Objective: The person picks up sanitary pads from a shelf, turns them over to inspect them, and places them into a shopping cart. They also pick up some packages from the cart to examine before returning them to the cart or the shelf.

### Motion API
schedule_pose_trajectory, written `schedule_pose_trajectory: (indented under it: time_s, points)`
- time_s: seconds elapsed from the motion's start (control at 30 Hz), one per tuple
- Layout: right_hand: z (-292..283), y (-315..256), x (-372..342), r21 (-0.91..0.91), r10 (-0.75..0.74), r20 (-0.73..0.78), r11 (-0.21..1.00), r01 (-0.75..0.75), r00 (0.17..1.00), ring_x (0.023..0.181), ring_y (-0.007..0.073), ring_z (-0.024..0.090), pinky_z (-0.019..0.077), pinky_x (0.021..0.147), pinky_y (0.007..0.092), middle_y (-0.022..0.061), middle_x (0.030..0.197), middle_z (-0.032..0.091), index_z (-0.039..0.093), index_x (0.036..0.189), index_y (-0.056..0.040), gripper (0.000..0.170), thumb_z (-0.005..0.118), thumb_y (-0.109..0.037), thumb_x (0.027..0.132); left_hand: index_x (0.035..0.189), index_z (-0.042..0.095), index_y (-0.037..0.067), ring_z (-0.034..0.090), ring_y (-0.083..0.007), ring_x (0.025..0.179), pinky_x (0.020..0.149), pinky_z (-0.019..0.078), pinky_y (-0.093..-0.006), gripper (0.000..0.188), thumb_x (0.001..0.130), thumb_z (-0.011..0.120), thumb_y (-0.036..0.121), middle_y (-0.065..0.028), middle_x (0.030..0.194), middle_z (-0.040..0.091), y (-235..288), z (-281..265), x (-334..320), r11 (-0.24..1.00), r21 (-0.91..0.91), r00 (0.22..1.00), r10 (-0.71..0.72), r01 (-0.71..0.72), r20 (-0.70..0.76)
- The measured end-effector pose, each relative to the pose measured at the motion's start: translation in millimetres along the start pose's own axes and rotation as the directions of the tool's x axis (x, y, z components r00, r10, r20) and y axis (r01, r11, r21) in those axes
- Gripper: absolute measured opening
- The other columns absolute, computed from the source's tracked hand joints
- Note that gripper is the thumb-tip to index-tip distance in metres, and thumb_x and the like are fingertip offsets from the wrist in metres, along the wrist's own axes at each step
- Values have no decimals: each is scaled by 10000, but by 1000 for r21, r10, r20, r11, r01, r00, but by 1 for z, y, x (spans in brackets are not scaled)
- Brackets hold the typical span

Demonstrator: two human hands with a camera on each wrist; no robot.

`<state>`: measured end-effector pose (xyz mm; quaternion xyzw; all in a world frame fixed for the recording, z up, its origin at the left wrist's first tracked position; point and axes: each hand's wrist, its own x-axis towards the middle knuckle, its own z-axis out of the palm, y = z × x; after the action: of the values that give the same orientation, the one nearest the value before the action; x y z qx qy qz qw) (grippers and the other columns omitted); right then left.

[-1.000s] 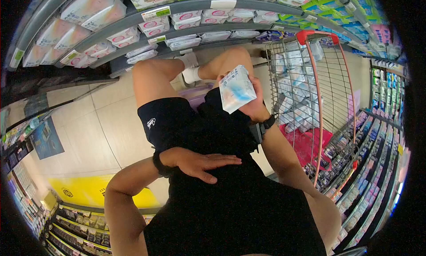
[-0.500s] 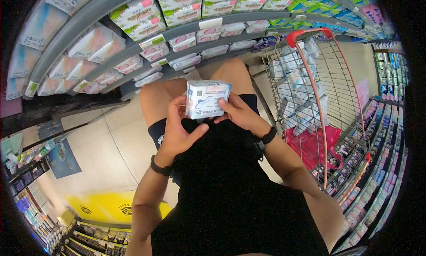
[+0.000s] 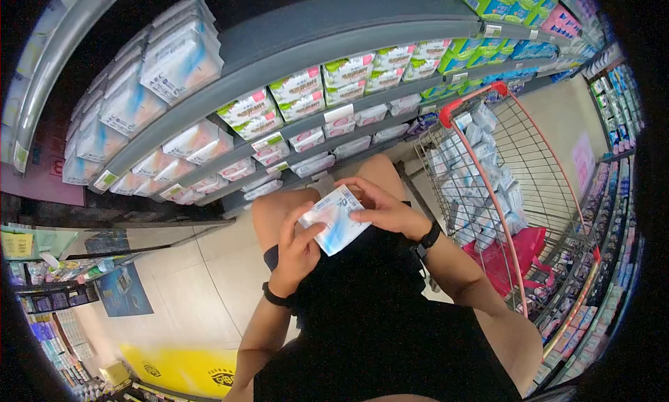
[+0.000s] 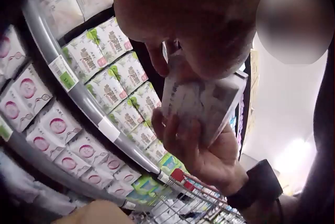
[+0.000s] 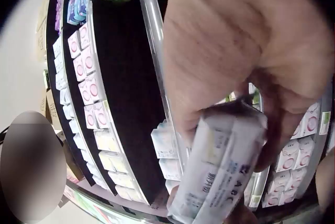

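Long grey shelving (image 3: 362, 11) curves across the top of the head view, over a pale tiled floor (image 3: 185, 269). A person in a black top (image 3: 348, 325) faces it, bare knees bent near the lower shelves. To the person's right stands a wire shopping cart (image 3: 499, 221) with red rails. A yellow panel (image 3: 178, 367) and a dark blue panel (image 3: 125, 290) lie on the floor at the left.

Stacks of white packs with blue and pinkish streaks (image 3: 181, 67) stand on the shelving's left stretch, and green-and-white packs (image 3: 296, 95) fill a row farther along. Packs marked with pink rings (image 4: 86, 151) sit in rows below those. In the cart, a heap of white packs (image 3: 460, 186) rises beside a red bag (image 3: 531, 245).

The left hand (image 3: 296, 248) pinches the left side of a white pack, thumb on its upward face and fingers bent at the edge. The right hand (image 3: 383, 210) grips the opposite side, thumb also on top. Each wrist wears a dark band (image 3: 277, 296). The held pack (image 3: 336, 221) is between both hands, tilted above the lap, clear of the cart and shelving. Its narrow side reads "ABC".
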<state>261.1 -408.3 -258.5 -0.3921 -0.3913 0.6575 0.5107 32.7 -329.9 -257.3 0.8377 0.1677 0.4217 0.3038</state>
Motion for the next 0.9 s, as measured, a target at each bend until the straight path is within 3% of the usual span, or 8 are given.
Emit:
schedule_pose_trajectory:
  time_s: [0.1,0.13,0.3,0.37,0.53,0.67,0.8,0.9]
  points:
    - [9,-7,5,-47,-91,-74,995,88,993,1183,173,549,454,999,321,89,1304,564,311,1483,-76,745,745,-56,878,1304,489,-2,535,-341,1258,1000,478,-422,496,834,519,-157,-217,1388,469,4,2,7,957,-162,955,-265,242,-137]
    - [13,-10,6,-107,-127,-111,988,115,986,1185,180,551,451,1004,334,104,1288,563,290,1487,-66,784,765,-77,864,1455,288,-19,486,-312,1308,1030,458,-404,590,920,530,-77,-203,1466,396,-4,0,-1,865,-371,920,-386,337,-65]
    - [19,-23,12,-387,-235,-82,903,187,968,1202,181,553,446,1016,331,132,1299,563,312,1459,-20,796,799,-83,833,1515,176,-13,484,-283,1304,1026,453,-381,824,914,720,137,-208,1456,399,-1,-23,-3,655,-594,879,-418,466,230]
    - [19,-31,15,-477,-231,-7,856,200,973,1206,182,553,448,1012,332,135,1299,566,336,1435,-19,761,799,-89,835,1505,191,-15,528,-263,1253,1006,469,-377,862,887,765,163,-209,1406,456,-2,-25,1,920,-148,926,-337,362,169]
    - [22,-27,36,-144,-354,-119,930,337,928,1232,192,524,458,1035,364,108,1358,495,374,1370,-58,621,744,-39,871,1240,370,25,609,-176,1099,891,521,-290,487,901,720,30,-141,1188,576,4,-12,11,723,-528,866,-497,446,51]
    - [40,3,40,-84,-275,-106,960,268,955,1260,195,509,452,1047,367,95,1353,494,339,1421,-36,679,745,-47,877,1248,358,17,612,-174,1068,880,527,-309,501,901,720,33,-156,1234,553,3,-6,14,687,-584,837,-546,432,-24]
    - [22,-40,33,-471,-227,-157,873,129,961,1243,163,512,457,1018,343,101,1311,540,389,1413,-31,637,745,-100,889,1240,394,29,618,-174,1020,855,524,-307,475,891,714,12,-149,1276,536,0,-15,17,793,-481,896,-442,375,-30]
    - [-6,-82,50,-368,-419,-226,873,321,879,1258,197,521,441,1055,357,118,1339,540,374,1431,31,668,743,-120,894,1244,437,43,627,-172,968,839,511,-305,438,893,695,8,-132,1260,554,-4,-26,17,787,-502,899,-437,359,-41]
